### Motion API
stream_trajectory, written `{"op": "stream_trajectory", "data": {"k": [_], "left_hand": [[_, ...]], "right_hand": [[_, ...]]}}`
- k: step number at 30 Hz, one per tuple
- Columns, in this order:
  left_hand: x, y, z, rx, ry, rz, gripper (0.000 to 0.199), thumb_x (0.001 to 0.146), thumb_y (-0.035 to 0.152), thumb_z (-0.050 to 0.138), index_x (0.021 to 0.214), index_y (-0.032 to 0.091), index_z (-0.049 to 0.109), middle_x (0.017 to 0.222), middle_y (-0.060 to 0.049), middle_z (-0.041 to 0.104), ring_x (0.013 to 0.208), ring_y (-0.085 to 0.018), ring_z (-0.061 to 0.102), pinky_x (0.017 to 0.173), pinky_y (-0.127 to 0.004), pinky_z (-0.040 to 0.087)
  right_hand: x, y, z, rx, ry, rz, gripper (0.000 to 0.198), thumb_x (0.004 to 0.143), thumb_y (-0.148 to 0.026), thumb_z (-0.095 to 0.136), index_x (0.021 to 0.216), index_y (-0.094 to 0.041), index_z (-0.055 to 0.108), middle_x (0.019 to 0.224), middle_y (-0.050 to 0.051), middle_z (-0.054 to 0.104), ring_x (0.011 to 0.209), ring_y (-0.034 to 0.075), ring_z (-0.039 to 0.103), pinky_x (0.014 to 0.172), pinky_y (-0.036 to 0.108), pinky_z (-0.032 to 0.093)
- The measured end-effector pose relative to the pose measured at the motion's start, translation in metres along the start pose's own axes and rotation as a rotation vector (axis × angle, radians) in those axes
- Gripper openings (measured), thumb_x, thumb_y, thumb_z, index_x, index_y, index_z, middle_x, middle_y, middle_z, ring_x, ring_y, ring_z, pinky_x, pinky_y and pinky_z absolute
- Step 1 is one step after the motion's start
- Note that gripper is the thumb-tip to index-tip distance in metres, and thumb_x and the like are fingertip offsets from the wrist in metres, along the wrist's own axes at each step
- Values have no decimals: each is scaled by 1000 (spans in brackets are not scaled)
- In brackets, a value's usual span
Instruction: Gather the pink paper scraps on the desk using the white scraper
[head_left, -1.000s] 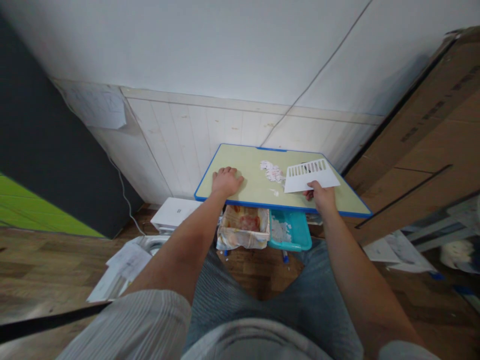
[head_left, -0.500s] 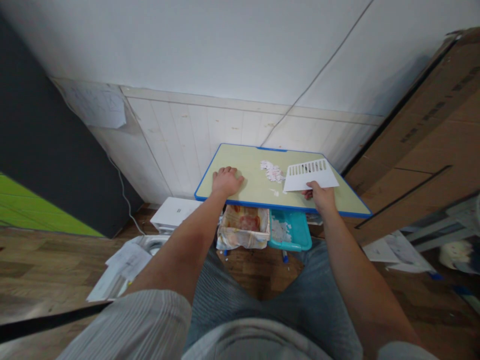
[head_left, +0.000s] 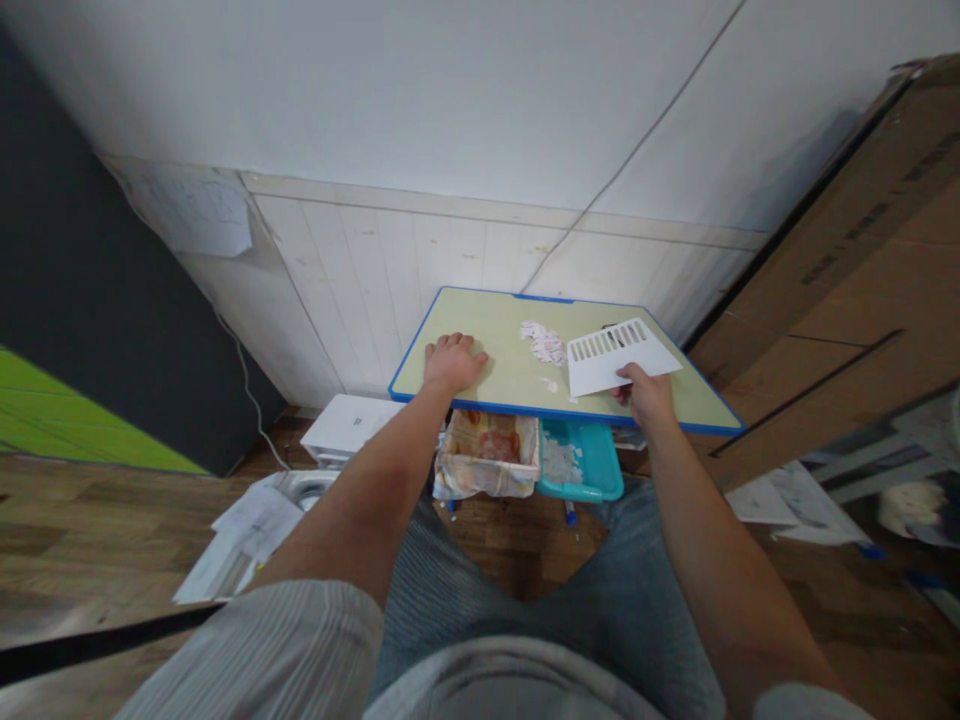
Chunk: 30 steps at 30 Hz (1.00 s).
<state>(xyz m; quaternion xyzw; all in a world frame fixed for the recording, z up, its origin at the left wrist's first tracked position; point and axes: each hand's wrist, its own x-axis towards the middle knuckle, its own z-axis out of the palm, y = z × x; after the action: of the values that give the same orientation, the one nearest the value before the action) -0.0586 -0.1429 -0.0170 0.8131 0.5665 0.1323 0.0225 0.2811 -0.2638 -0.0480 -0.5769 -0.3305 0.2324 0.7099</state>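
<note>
My left hand (head_left: 454, 362) rests flat on the left part of a pale yellow-green table (head_left: 502, 375) with a blue edge, its fingers spread and nothing in it. With thumb on top, my right hand (head_left: 646, 396) pinches the near edge of a white sheet (head_left: 611, 376) that has a row of slots cut along its far side. Between the two hands lies a small heap of white paper pieces (head_left: 544, 343), with a few scraps nearer the front. Something dark, too small to name, shows through the slots and just behind the sheet.
Below the table edge stand a lined bin (head_left: 487, 480) and a turquoise tray (head_left: 596, 470) with white bits in it. A white box (head_left: 351, 425) and papers (head_left: 259, 525) are to the left. Large cardboard (head_left: 847, 260) leans at the right; a cable (head_left: 637, 150) runs along the wall.
The slotted sheet has turned in my right hand, its left side coming nearer to me, and a dark thing now shows behind its far edge. My left hand has not moved.
</note>
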Motion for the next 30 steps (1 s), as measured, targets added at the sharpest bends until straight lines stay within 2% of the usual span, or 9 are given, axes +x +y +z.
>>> {"op": "stream_trajectory", "data": {"k": [5, 9, 15, 20, 26, 30], "left_hand": [[-1, 1, -1, -4, -3, -3, 60, 123, 48, 51, 172, 23, 76, 188, -19, 68, 175, -41, 58, 144, -64, 46], [-1, 0, -1, -3, -1, 1, 62, 123, 48, 49, 173, 20, 75, 187, -20, 69, 174, -42, 58, 144, -64, 47], [1, -1, 0, -9, -3, -3, 63, 123, 48, 50, 173, 21, 75, 190, -20, 66, 176, -42, 57, 145, -64, 46], [0, 1, -1, -14, 0, 4, 64, 122, 47, 50, 173, 19, 75, 188, -21, 67, 176, -43, 57, 145, -66, 46], [0, 1, -1, -14, 1, 4, 63, 121, 47, 50, 171, 20, 77, 187, -22, 68, 174, -44, 58, 142, -68, 48], [-1, 1, -2, -9, 2, 0, 62, 122, 48, 50, 171, 20, 76, 186, -21, 69, 174, -43, 58, 143, -65, 47]], "right_hand": [[-4, 1, -2, 1, -21, 12, 38, 56, -33, 78, 93, -26, 68, 59, -6, 62, 42, 15, 49, 34, 24, 33], [-4, 0, -4, 9, -32, 25, 41, 55, -33, 77, 95, -25, 70, 60, -6, 62, 40, 14, 47, 33, 25, 30], [-1, -1, -4, 23, -10, 33, 43, 55, -33, 77, 96, -26, 66, 66, -4, 65, 42, 14, 50, 35, 25, 32], [0, 0, -4, 21, -12, 48, 41, 55, -34, 76, 94, -27, 66, 60, -7, 60, 40, 14, 46, 34, 25, 28], [1, 1, -6, 24, -1, 49, 39, 58, -33, 75, 94, -28, 62, 63, -7, 61, 41, 14, 48, 35, 24, 31], [1, 2, -7, 20, -24, 53, 36, 57, -32, 75, 90, -28, 63, 58, -7, 57, 38, 13, 42, 32, 25, 28]]}}
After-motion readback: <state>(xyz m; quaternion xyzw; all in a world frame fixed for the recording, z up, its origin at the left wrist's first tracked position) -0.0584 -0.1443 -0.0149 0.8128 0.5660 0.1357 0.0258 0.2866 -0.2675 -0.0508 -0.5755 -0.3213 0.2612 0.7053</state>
